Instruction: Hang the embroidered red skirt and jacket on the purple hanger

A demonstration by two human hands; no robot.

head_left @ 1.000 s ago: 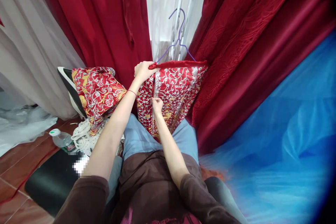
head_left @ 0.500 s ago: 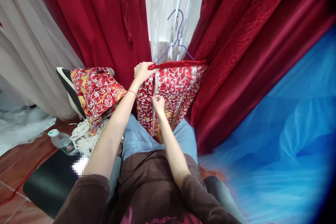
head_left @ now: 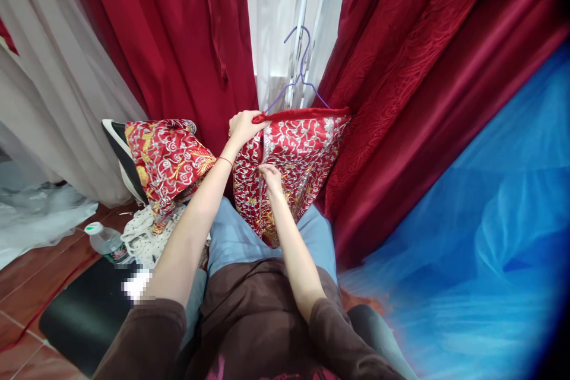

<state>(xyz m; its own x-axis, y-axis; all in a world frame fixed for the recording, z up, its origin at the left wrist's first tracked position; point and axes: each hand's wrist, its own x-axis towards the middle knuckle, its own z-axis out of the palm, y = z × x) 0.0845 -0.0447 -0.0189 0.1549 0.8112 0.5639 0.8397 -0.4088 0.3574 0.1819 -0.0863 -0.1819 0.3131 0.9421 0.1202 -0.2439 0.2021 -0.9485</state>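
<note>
A red skirt (head_left: 298, 148) with silver and gold embroidery hangs in front of my knees, with a plain red waistband (head_left: 307, 113) along its top edge. A purple hanger (head_left: 301, 65) rises out of it. My left hand (head_left: 244, 127) is closed on the left end of the waistband. Lower down, my right hand (head_left: 272, 178) is closed, with thumb and fingertips pinched at the edge of the skirt's side opening (head_left: 260, 151). Whatever lies between those fingertips is too small to make out.
Another red embroidered piece (head_left: 169, 160) drapes over a black-and-white board (head_left: 119, 145) at left. Below it are a spotted white cloth (head_left: 142, 231), a plastic bottle (head_left: 107, 243) and a black seat (head_left: 84, 309). Red drapes (head_left: 178, 29) and blue tulle (head_left: 485, 249) surround me.
My view has tilted slightly, so the skirt and hanger sit a little lower. My right fingertips have straightened somewhat at the opening. My left hand keeps its grip on the waistband.
</note>
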